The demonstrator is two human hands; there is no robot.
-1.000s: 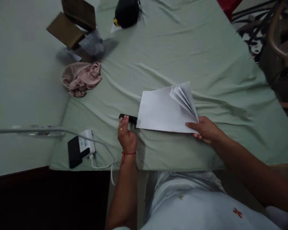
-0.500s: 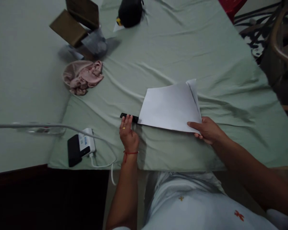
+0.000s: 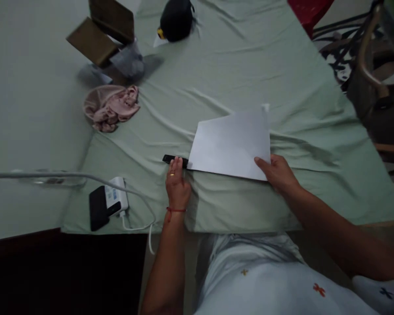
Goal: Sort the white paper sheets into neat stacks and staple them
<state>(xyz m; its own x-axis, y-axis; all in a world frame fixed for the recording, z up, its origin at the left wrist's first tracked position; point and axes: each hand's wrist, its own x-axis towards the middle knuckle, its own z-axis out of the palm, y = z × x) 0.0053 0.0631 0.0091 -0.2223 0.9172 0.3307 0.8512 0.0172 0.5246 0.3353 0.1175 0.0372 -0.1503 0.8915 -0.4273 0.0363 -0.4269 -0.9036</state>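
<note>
A black stapler lies on the cloth, its right end meeting the lower left corner of a sheaf of white paper. My left hand bears down on the stapler, fingers close together across its top; the undersides of the fingers are hidden. At the paper's lower right corner my right hand pinches the edge, thumb on top and fingers out of sight beneath. The sheaf's far right corner curls up a little.
Green cloth covers the table. To the left are a white power adapter with cable, a black phone and a pink cloth. Farther back stand a brown box and a black pouch. A chair is at right.
My right hand and the paper's right edge have shifted slightly left, and the paper's far right fold looks flatter. My left hand stays over the stapler. The whole view has shifted slightly.
</note>
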